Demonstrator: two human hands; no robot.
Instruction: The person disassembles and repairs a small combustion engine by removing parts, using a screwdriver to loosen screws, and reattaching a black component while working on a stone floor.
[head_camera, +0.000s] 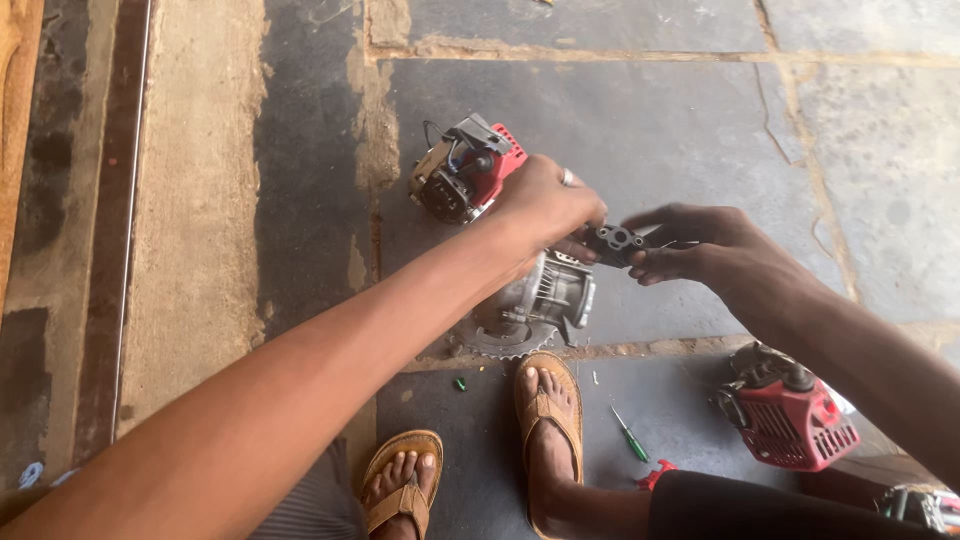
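My left hand (545, 205), with a ring on one finger, and my right hand (695, 245) meet over a small black metal part (612, 242) and both pinch it. Just below it stands a grey engine block (545, 300) with cooling fins and a toothed wheel at its base. Behind my left hand lies a red and grey engine housing (465, 170) with wires. Whether the black part touches the engine block cannot be told.
A red slotted engine cover (785, 415) lies at the right. A green-handled screwdriver (630, 435), a small green bit (460, 383) and a red piece (655, 475) lie on the stone floor (650, 120). My two sandalled feet (545, 420) are below the engine.
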